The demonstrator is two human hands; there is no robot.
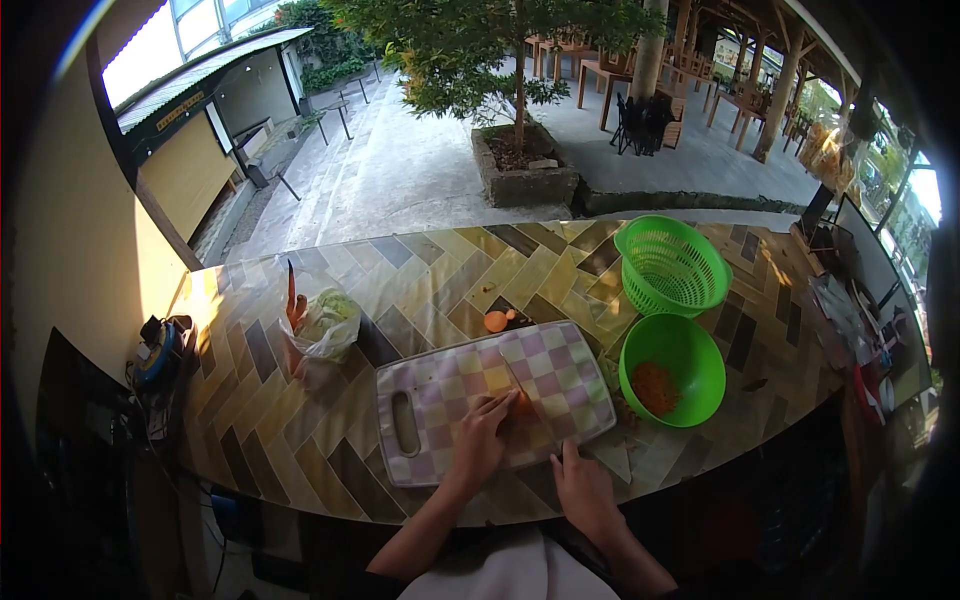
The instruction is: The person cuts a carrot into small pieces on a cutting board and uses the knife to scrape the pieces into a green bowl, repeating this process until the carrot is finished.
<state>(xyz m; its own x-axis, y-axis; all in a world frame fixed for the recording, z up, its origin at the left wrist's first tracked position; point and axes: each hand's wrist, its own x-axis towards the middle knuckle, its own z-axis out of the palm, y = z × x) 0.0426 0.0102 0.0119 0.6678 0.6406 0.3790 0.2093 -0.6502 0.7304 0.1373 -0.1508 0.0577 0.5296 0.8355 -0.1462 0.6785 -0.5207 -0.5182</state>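
A checkered pink and white cutting board (440, 385) lies at the front of the table. My left hand (482, 435) is closed on it, fingertips pressed down on an orange carrot piece (521, 404) that they partly hide. In my right hand (583, 487) is the handle of a knife (540, 408), its thin blade reaching across the board beside the carrot. Carrot offcuts (496, 321) lie just past the board's far edge. To the right, a green bowl (708, 360) holds finely cut carrot (655, 388).
Behind the bowl stands a green colander (675, 265). A clear plastic bag (335, 335) with a pale green vegetable and carrots sits at the left. Cables and a blue item (155, 355) lie at the left end, with assorted packets (845, 315) at the right end.
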